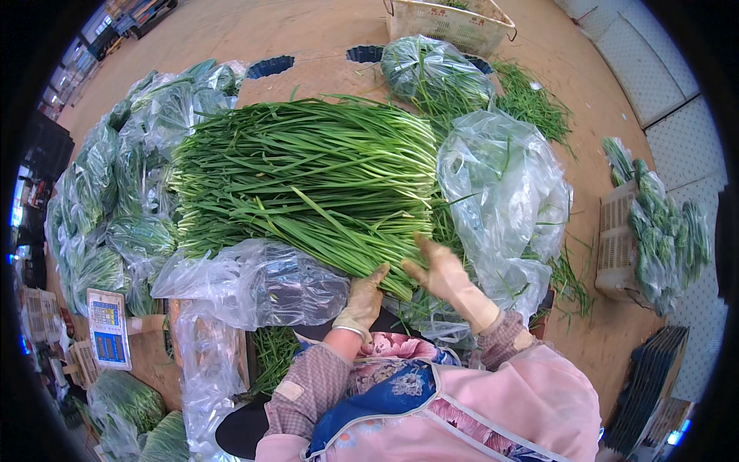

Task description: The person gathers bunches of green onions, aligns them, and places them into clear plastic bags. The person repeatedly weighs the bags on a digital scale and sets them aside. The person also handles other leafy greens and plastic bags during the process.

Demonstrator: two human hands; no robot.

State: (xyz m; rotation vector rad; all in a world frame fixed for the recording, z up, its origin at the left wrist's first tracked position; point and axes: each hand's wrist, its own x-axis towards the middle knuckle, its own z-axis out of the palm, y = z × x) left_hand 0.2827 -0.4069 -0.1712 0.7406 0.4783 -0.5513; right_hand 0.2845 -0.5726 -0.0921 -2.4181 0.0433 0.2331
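Note:
In front of me lies a broad heap of garlic chives (300, 156), green leaves mixed lengthwise with pale stem ends at both sides. My left hand (362, 301), in a pale glove, grips a smaller bunch of garlic chives (338, 245) near its stem ends, thumb on top. This bunch lies slantwise over the heap's near edge. Close to its cut ends, my gloved right hand (443, 274) has thumb and fingers spread, with nothing seen in it. A clear plastic sheet (254, 283) lies left of my left hand.
Bagged greens (115, 190) are piled on the left, above a digital scale (109, 329). Crumpled clear plastic (502, 179) and loose chive scraps (534, 101) lie to the right. A white crate (450, 26) stands beyond; another crate (615, 242) beside bagged greens is far right.

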